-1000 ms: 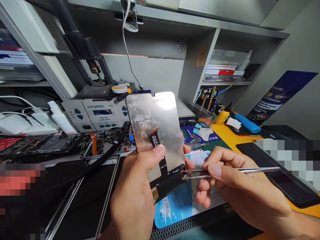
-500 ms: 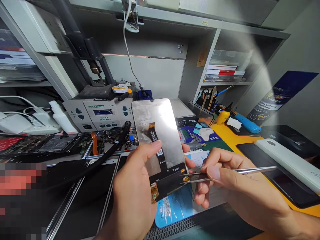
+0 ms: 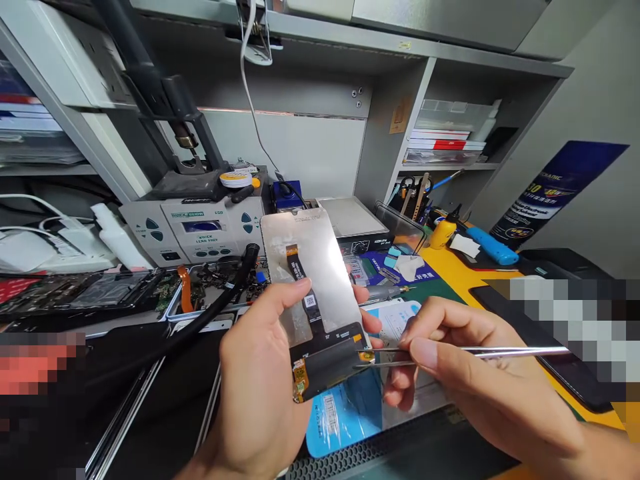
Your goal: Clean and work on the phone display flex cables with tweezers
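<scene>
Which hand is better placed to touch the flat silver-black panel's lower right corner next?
Probably the right hand: its slim silver metal tweezers point at that corner; the left hand grips the panel.

White glare streaks the phone screen's [image 3: 333, 283] metal back; shadow dims the space beneath the shelf [image 3: 340, 33]. Wide-angle stretch slants the spray can [image 3: 555, 193]. Blocky pixels mask the lower left and right edge.
</scene>
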Demonstrator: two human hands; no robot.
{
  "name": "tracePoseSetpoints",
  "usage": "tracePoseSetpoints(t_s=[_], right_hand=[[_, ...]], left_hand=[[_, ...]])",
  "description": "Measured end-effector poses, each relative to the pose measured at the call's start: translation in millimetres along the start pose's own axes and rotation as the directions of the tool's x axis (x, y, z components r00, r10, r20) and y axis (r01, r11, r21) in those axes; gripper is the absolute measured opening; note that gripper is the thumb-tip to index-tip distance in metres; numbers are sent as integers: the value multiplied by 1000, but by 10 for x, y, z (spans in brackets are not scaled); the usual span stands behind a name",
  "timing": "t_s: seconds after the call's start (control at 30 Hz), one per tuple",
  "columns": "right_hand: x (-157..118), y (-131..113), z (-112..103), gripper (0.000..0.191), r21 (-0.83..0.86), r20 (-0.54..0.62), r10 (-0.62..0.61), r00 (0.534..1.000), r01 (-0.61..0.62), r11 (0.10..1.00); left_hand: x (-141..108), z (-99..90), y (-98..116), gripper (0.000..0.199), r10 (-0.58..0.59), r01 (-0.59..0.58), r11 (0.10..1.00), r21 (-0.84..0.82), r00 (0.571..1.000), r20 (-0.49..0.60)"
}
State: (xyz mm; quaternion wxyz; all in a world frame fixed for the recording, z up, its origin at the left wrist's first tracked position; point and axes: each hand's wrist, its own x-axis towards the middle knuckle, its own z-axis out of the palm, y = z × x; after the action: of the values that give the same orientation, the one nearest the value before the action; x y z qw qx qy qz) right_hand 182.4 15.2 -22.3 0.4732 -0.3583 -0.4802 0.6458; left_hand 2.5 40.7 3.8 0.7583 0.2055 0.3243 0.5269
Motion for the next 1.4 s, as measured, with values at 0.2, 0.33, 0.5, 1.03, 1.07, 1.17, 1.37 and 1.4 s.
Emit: tracePoseSetpoints(t_s=[0.2,0.33,0.5,1.03,1.07,1.17,1.37,1.4], right_hand=[[-49,-41,46,12,-274,-75,-201,977,174,946],[-84,-100,119,14,-585,-139,-426,894,272,764],[-57,-88,184,20,-731,-104,-607,788,353,584],[-113,-21,187,21,-760,97,-698,710,505,409],[-94,-27,201,15,-769,84,-705,705,495,404],[-40,-42,237,12,-784,71,-713,698,481,392],[-81,-58,215,13,-765,106,-690,716,502,404],[-98,-57,204,16,-757,121,-680,723,511,408]], left_hand=[[4,-10,-9,38,33,-33,999,-10,999,0],[12,-3,-5,37,65,-65,998,16,997,-37],[14,-3,-15,34,71,-70,997,12,996,-59],[-3,-6,-38,36,55,-55,998,11,998,-34],[-6,-1,-39,37,51,-50,999,15,998,-37],[-12,20,-31,37,61,-58,997,44,997,-56],[0,9,-1,35,107,-90,985,147,987,-116],[5,6,2,35,116,-96,983,157,986,-120]])
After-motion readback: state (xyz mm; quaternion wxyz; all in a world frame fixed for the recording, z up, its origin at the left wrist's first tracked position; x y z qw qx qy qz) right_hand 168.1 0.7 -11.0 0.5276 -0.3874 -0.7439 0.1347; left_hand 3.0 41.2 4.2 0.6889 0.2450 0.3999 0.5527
